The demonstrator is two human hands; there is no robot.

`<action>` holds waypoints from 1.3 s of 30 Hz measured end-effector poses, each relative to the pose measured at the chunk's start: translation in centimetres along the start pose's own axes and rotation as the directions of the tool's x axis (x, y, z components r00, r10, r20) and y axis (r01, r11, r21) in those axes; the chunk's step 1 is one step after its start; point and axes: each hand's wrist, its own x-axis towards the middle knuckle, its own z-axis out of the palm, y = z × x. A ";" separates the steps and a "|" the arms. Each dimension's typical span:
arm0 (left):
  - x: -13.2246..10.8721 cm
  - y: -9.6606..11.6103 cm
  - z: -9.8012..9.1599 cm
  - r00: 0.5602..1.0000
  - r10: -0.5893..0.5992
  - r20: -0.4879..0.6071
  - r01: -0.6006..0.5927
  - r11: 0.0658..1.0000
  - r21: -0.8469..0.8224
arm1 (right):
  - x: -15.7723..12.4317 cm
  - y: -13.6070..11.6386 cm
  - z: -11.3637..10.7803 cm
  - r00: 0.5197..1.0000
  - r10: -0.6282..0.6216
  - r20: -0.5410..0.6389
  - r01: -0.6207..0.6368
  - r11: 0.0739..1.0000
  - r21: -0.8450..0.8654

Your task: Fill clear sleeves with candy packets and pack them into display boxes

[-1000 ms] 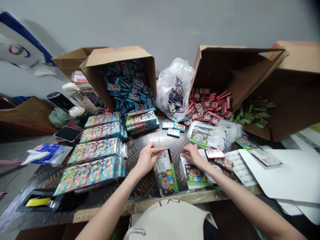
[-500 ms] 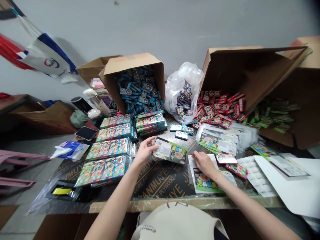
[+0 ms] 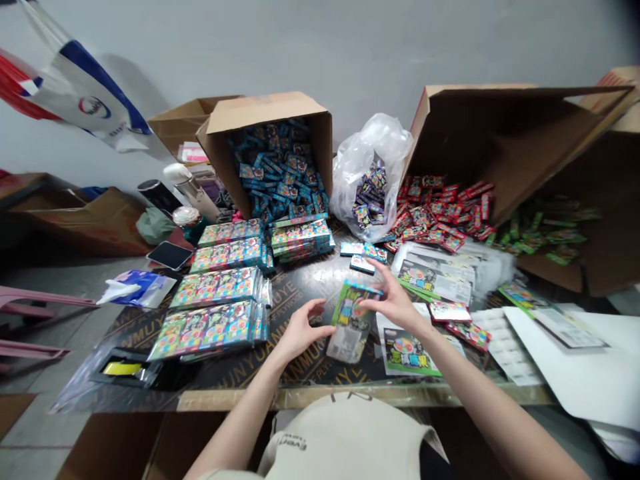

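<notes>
Both of my hands hold one clear printed packet [image 3: 349, 319] above the dark table [image 3: 300, 293]. My left hand [image 3: 301, 331] grips its lower left side with curled fingers. My right hand [image 3: 395, 301] pinches its upper edge, where a small blue pack shows. Another flat printed packet [image 3: 405, 351] lies just right of my hands. Filled colourful packets [image 3: 213, 308] lie stacked in rows to the left.
Tipped cardboard boxes spill blue packs [image 3: 280, 175], red packs [image 3: 435, 210] and green packs [image 3: 540, 230]; a clear bag [image 3: 367, 173] holds purple ones. Loose blue packs [image 3: 363, 257], empty packets [image 3: 440, 277], white sheets [image 3: 575, 360], a tape dispenser [image 3: 123, 370], cups and a phone sit around.
The packet went from lying flat under my left hand to being lifted and held upright by both hands. My right hand left the flat packet and rose to the held one's top.
</notes>
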 end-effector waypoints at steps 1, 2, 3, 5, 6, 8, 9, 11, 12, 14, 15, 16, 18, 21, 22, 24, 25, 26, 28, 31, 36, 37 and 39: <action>0.1 0.5 0.2 0.998 0.065 -0.008 -0.065 0.998 0.014 | -0.1 -0.2 0.3 0.996 0.008 0.089 -0.005 0.999 -0.038; 0.3 1.1 0.4 0.993 0.118 -0.023 -0.118 0.993 0.012 | -0.3 -0.3 0.7 0.989 0.016 0.146 -0.006 0.997 -0.073; 0.5 1.6 0.6 0.988 0.150 -0.035 -0.150 0.989 0.008 | -0.4 -0.3 1.1 0.986 0.021 0.168 -0.005 0.995 -0.097; 0.9 2.4 0.9 0.987 0.149 -0.065 -0.148 0.989 0.013 | -0.6 -0.2 1.8 0.992 0.018 0.122 -0.006 0.996 -0.093; 1.1 2.7 1.0 0.989 0.128 -0.075 -0.128 0.992 0.013 | -0.7 -0.1 2.1 0.997 0.012 0.073 -0.007 0.998 -0.070; 1.3 3.0 0.9 0.993 0.084 -0.081 -0.084 0.996 -0.004 | -0.7 -0.1 2.4 1.000 0.002 -0.026 -0.002 1.000 -0.001; 1.3 3.0 0.8 0.995 0.069 -0.075 -0.070 0.998 -0.008 | -0.7 -0.1 2.5 0.999 0.003 -0.052 -0.001 1.000 0.025; 1.3 3.1 0.5 0.997 0.056 -0.055 -0.055 0.998 0.010 | -0.9 -0.4 2.5 0.997 0.003 -0.078 0.001 0.999 0.047; 1.3 3.3 0.3 0.998 0.050 -0.038 -0.049 0.999 0.021 | -0.9 -0.5 2.5 0.996 0.002 -0.088 0.002 0.999 0.048; 1.3 3.6 -0.1 0.999 0.042 -0.005 -0.041 0.999 0.026 | -1.1 -0.7 2.5 0.995 0.006 -0.095 -0.002 0.999 0.045; 1.4 3.8 -0.3 0.999 0.034 0.014 -0.035 0.999 0.017 | -1.2 -0.8 2.5 0.996 0.012 -0.090 -0.008 0.999 0.048; 1.6 4.1 -0.5 0.999 0.022 0.031 -0.023 1.000 0.005 | -1.2 -0.9 2.5 0.997 0.023 -0.079 -0.018 0.998 0.054; 1.9 4.6 -0.8 0.997 -0.009 0.075 0.009 1.000 -0.008 | -1.2 -1.0 2.3 0.997 0.051 -0.052 -0.047 0.996 0.077; 2.2 5.4 -1.1 0.991 -0.034 0.127 0.028 0.998 0.047 | -0.9 -1.1 1.9 0.996 0.087 -0.023 -0.084 0.991 0.103; 2.2 5.5 -1.1 0.991 -0.026 0.135 0.014 0.996 0.087 | -0.9 -1.1 1.8 0.995 0.095 -0.017 -0.093 0.990 0.104; 2.0 5.8 -1.1 0.988 0.022 0.154 -0.052 0.980 0.191 | -0.8 -1.3 1.6 0.995 0.104 -0.009 -0.103 0.991 0.087; 1.9 5.8 -1.1 0.984 0.064 0.166 -0.104 0.964 0.246 | -0.9 -1.3 1.5 0.995 0.101 -0.008 -0.100 0.993 0.067; 1.7 5.8 -1.2 0.977 0.115 0.177 -0.165 0.939 0.301 | -1.0 -1.4 1.5 0.996 0.091 -0.007 -0.091 0.995 0.041; 1.4 5.7 -1.3 0.955 0.220 0.200 -0.284 0.876 0.391 | -1.4 -1.3 1.6 0.999 0.045 -0.013 -0.045 0.998 -0.038; 1.0 5.5 -1.2 0.922 0.319 0.218 -0.386 0.793 0.471 | -2.5 -0.9 1.5 0.992 -0.125 0.000 0.122 0.967 -0.223; 0.5 5.1 -0.4 0.904 0.350 0.243 -0.427 0.730 0.534 | -3.4 -1.3 0.6 0.944 -0.294 0.150 0.331 0.846 -0.419; 0.4 5.1 -0.2 0.905 0.354 0.236 -0.425 0.729 0.536 | -3.1 -1.7 0.3 0.955 -0.258 0.147 0.297 0.860 -0.415; 0.3 5.0 0.1 0.909 0.358 0.214 -0.416 0.743 0.524 | -2.1 -2.8 -0.2 0.974 -0.212 0.081 0.226 0.883 -0.412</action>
